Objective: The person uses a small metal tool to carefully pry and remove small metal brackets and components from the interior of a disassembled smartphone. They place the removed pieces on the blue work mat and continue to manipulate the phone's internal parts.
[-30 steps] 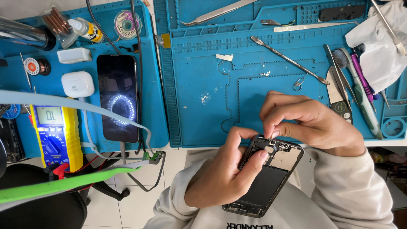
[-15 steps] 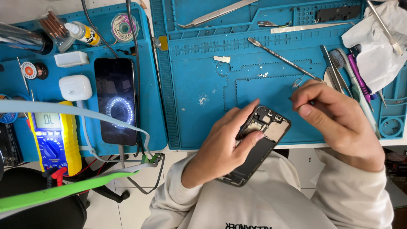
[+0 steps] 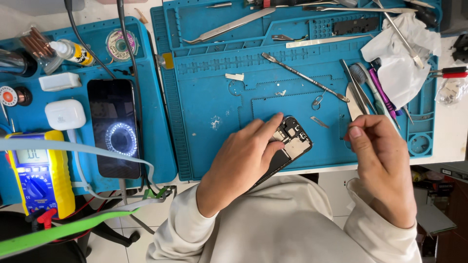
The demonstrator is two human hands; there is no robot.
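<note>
Covering most of the table (image 3: 446, 146) were two blue work mats, a big one (image 3: 214, 97) in the middle and a smaller one (image 3: 156, 146) toward the left edge. A white cloth (image 3: 397, 63) lay bunched near the big mat's far right corner. On the smaller mat sat a dark phone (image 3: 116, 127) with a glowing ring on its screen, and a yellow meter (image 3: 36, 170) stood at its near left corner. A small white case (image 3: 65, 114) rested beside the phone.

The left hand (image 3: 241, 158) lay over the opened phone (image 3: 290, 143) at the near edge of the big mat, the fingers (image 3: 265, 127) pressed flat on its top end, holding it down. The phone's insides faced up, and its lower half hung off the table's near edge, over the person's lap.

The right hand (image 3: 382, 163) hovered just right of the opened phone, not touching it. Its fingers were curled and pinched close together; I cannot tell if they held anything tiny.

A long thin metal tool (image 3: 304, 77) lay slanted across the big mat. Tweezers (image 3: 229, 25) lay along its far edge. A few tiny metal bits (image 3: 318, 101) sat near the opened phone.
</note>
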